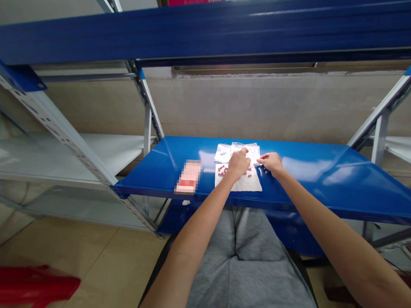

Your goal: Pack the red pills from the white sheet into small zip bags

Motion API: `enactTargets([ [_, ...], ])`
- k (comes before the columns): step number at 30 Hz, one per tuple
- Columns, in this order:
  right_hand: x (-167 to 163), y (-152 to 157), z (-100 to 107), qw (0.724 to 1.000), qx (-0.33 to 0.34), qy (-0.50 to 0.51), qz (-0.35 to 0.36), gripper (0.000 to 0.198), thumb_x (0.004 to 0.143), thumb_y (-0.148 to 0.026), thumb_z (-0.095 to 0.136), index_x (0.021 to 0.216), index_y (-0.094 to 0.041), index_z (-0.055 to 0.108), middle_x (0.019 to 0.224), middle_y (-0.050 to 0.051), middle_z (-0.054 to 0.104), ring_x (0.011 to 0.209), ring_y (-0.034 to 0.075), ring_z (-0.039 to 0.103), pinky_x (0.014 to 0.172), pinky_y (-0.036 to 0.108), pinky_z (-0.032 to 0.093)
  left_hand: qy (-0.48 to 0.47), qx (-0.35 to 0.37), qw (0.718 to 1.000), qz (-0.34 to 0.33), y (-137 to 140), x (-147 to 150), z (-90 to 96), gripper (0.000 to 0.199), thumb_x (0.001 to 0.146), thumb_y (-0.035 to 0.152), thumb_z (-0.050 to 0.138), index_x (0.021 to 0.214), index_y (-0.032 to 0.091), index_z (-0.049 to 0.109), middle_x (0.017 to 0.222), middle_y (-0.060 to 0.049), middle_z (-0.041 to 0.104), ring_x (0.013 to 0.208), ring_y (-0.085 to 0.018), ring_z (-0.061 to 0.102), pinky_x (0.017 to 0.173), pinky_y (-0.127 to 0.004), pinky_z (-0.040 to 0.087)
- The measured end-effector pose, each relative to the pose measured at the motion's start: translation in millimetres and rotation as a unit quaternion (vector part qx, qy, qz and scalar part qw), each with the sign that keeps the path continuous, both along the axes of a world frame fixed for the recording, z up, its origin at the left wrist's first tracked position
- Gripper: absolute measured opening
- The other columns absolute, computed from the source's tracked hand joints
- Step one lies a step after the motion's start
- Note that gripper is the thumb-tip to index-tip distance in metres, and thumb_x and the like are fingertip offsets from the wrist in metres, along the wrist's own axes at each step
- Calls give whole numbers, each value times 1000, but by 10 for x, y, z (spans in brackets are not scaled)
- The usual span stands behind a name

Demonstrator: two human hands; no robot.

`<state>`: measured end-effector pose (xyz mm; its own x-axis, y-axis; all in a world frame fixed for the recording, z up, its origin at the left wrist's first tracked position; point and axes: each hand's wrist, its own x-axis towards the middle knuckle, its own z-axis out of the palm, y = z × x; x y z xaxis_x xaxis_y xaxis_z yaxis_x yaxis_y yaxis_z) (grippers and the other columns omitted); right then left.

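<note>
A white sheet [238, 185] lies near the front edge of the blue shelf, with several small dark red pieces [221, 169] scattered on it. Just behind it are shiny clear plastic bags [222, 151], partly overlapping. My left hand [238, 162] hovers over or rests on the sheet and the bags, index finger and thumb apart; whether it touches them is unclear. At the right corner of the nearer bag, my right hand [272, 162] has thumb and fingers pinched together on the bag's edge. My left hand covers some of the red pieces.
A blurred pink and white packet [188, 177] lies on the blue shelf [314, 178] to the left. A thick blue beam [212, 32] crosses above. Grey metal posts [149, 96] stand at the sides, and a red plastic object [26, 285] is on the floor at lower left.
</note>
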<state>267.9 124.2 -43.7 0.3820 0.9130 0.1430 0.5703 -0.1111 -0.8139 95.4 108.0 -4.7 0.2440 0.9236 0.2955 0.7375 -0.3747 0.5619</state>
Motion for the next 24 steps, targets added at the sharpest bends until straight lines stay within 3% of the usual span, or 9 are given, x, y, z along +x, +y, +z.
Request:
enactTargets([
  [7, -3, -175, 224, 994, 20, 107, 12, 27, 73, -39, 78, 79, -15, 69, 70, 5, 67, 53, 12, 47, 47, 26, 33, -126, 27, 992, 12, -42, -73, 175, 27, 97, 20, 57, 120, 13, 69, 114, -13, 76, 105, -22, 71, 91, -30, 52],
  [13, -274, -634, 361, 975, 81, 200, 52, 42, 65, -53, 82, 81, -17, 69, 70, 4, 64, 59, 14, 51, 48, 25, 35, -263, -15, 964, 39, -363, -135, 368, 36, 95, 41, 67, 121, 16, 68, 108, -12, 76, 91, -21, 71, 79, -29, 52],
  [16, -536, -1028, 268, 965, 107, 230, 67, 46, 64, -59, 80, 80, -17, 68, 71, 4, 64, 61, 15, 51, 50, 27, 36, -304, 11, 951, 57, -643, -199, 329, 21, 95, 33, 66, 108, 18, 72, 98, -8, 77, 85, -18, 70, 78, -27, 51],
  [19, -750, -1351, 192, 961, 86, 248, 90, 46, 68, -59, 79, 84, -17, 69, 72, 4, 65, 63, 16, 54, 52, 28, 38, -316, 26, 946, 71, -901, -351, 242, 13, 95, 27, 63, 94, 18, 73, 92, -5, 77, 85, -18, 70, 80, -27, 51],
  [24, -876, -1572, 352, 963, 118, 207, 122, 56, 73, -55, 79, 116, -21, 66, 96, 8, 72, 80, 22, 64, 62, 31, 49, -316, 2, 948, 43, -1117, -762, 195, 13, 91, 26, 64, 89, 18, 75, 86, -5, 77, 82, -18, 69, 77, -26, 51],
])
